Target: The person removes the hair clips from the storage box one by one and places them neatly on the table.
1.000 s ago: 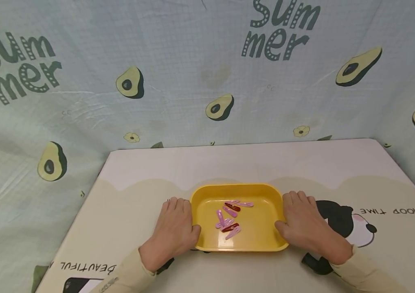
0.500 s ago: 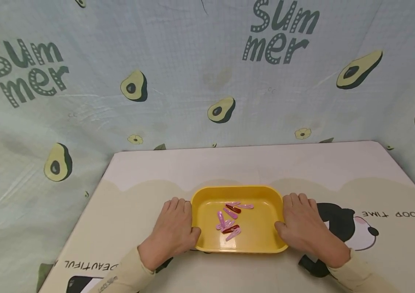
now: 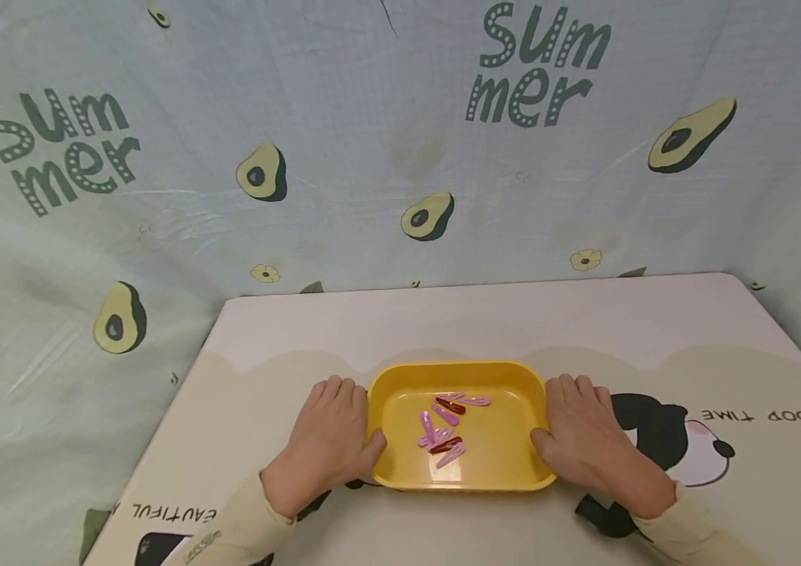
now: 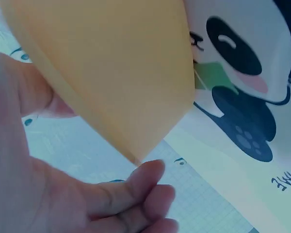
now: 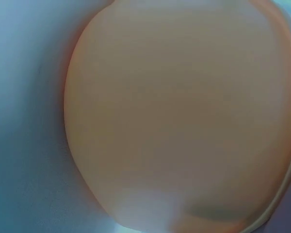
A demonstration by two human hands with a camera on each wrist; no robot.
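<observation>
A shallow yellow tray [image 3: 502, 448] lies on the table with several pink snap hair clips [image 3: 445, 414] and dark red ones [image 3: 450, 406] scattered left of its middle. At its left end my left hand [image 3: 332, 432] holds the rim, thumb over the edge. In the left wrist view the thumb passes behind the tray wall [image 4: 111, 58], and the fingertips [image 4: 153, 172] meet its corner. My right hand [image 3: 580, 428] grips the opposite end, thumb on the rim and fingers along the outside. A blurred tan surface [image 5: 179, 116] fills the right wrist view, hiding those fingers.
The table cover [image 3: 400, 322] is pale pink and beige, printed with lettering and black-and-white cartoon animals [image 3: 648, 428]. Behind the table's far edge hangs a light cloth [image 3: 343, 157] with avocados and words; it continues along the sides.
The head view has tilted slightly, so the scene sits a little lower. My left thumb has straightened a bit at the rim. The right hand keeps its grip, and the clips lie as before.
</observation>
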